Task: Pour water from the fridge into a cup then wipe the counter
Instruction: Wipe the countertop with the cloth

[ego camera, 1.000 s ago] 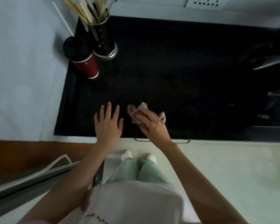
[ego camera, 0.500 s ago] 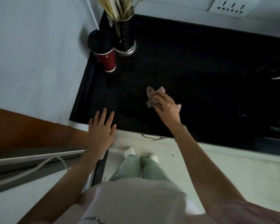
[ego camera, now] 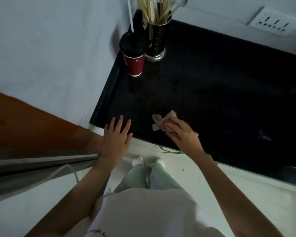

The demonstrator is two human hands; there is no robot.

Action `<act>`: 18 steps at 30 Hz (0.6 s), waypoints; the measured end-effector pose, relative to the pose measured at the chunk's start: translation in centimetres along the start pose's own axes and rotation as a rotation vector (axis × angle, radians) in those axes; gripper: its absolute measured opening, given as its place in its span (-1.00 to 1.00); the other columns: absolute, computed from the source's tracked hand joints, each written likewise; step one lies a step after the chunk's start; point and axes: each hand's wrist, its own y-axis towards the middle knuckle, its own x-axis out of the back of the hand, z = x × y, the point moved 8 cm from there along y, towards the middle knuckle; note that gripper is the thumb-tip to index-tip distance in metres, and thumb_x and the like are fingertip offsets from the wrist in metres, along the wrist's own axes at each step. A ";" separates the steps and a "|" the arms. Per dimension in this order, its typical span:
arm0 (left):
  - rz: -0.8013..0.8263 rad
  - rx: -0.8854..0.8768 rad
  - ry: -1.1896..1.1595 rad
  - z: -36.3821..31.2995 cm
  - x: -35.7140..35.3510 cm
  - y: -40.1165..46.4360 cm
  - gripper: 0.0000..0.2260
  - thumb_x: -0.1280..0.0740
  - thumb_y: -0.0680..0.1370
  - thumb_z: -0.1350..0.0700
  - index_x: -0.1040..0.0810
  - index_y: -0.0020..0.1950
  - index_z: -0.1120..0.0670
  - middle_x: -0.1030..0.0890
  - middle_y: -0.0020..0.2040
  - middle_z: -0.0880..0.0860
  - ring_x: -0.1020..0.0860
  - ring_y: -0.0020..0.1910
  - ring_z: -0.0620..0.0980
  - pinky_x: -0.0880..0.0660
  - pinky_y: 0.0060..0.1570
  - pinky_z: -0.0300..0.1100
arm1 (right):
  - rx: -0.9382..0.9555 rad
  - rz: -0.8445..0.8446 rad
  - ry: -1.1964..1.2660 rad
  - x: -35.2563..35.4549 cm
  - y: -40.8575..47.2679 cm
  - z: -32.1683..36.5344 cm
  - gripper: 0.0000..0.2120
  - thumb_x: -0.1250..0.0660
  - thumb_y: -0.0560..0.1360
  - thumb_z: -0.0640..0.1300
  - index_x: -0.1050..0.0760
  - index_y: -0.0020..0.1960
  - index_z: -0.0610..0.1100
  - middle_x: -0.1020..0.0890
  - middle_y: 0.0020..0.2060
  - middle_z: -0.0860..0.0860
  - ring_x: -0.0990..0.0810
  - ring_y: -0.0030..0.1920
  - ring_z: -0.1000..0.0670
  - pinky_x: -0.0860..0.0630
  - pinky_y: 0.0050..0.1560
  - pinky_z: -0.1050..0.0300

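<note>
One cup [ego camera: 133, 57] (lidded) on counter [ego camera: 212, 93]; right hand [ego camera: 183, 134] clutches one cloth [ego camera: 162, 123]; left hand [ego camera: 115, 139] flat, fingers spread.

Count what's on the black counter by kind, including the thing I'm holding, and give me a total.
Red cup with black lid: 1
Metal utensil holder: 1
Pink cloth, gripped by right hand: 1
Total: 3

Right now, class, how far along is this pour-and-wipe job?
Likely done: the red cup stands lidded on the black counter. In hand: the right hand grips a pink cloth on the counter; the left hand rests flat at the edge. Left: the rest of the counter.
</note>
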 end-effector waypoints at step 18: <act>0.093 0.055 -0.059 0.3 -0.6 0.2 -0.48 -0.04 0.55 -0.16 -0.35 0.47 -0.01 -0.34 0.49 0.13 -0.26 0.47 0.23 -0.26 0.37 0.23 | 0.224 0.195 0.097 -3.9 9.7 4.8 -0.62 -0.42 0.42 -0.25 -0.55 0.23 -0.15 -0.50 0.31 -0.08 -0.50 0.24 -0.09 -0.39 0.28 0.18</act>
